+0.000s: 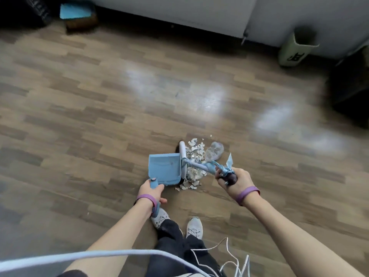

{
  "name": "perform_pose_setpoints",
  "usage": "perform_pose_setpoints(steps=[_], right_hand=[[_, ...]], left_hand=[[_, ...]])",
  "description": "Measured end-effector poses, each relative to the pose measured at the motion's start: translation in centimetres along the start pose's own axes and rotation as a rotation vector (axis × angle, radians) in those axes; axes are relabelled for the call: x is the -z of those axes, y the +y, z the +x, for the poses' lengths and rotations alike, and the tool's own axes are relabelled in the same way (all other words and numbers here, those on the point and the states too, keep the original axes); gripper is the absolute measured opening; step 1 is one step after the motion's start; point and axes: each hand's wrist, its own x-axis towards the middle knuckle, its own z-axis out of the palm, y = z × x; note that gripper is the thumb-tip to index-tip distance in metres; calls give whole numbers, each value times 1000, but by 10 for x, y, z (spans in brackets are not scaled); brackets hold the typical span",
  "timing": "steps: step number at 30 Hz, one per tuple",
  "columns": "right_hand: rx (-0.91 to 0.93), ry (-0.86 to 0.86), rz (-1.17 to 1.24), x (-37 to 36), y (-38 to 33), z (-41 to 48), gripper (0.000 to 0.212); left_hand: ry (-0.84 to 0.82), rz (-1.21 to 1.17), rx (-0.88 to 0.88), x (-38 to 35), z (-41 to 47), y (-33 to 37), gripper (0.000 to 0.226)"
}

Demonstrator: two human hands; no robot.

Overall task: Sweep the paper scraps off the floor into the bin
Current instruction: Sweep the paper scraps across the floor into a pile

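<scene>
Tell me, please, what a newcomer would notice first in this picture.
A pale heap of paper scraps lies at the centre. The left hand grips the blue dustpan left of it, and the right hand grips the broom over it. The bin stands apart, upper right, by the wall.

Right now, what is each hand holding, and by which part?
The left hand grips the dustpan by its handle; the right hand grips the broom by its handle end.

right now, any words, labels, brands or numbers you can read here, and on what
bin: black print on its front, too blurred to read
dustpan: small round mark, too small to read
No other text shows, so nothing can be quoted.
</scene>
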Motion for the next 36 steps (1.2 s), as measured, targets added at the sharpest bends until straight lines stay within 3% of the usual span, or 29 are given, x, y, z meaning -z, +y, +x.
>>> perform_pose_setpoints(steps=[3,6,10,13,18,21,28,30,32,34,36], right_hand=[[-15,38,80,4,12,-3,49],[-16,96,235,3,2,2,35],[-46,201,477,5,-17,18,47],[-53,251,628,11,-34,32,48],[-67,413,827,7,-69,64,26],[-106,483,972,1,-96,93,32],[-223,700,824,-27,-136,169,17],[-301,619,777,-40,-134,178,16],[-360,480,574,-54,-126,177,21],[-395,416,411,-65,-121,169,3],[-422,366,184,-73,-114,158,28]], left_hand=[[24,-46,2,-4,-4,7,33],[69,-26,-46,5,-10,22,26],[82,33,-144,18,-9,50,19],[57,72,-205,26,3,78,20],[6,59,-281,36,37,129,21],[-77,21,-304,52,61,160,18],[-151,43,-327,105,112,197,13],[-177,61,-320,117,121,196,12],[-198,86,-307,124,127,194,13],[-211,106,-290,129,133,190,13],[-213,112,-262,135,138,185,12]])
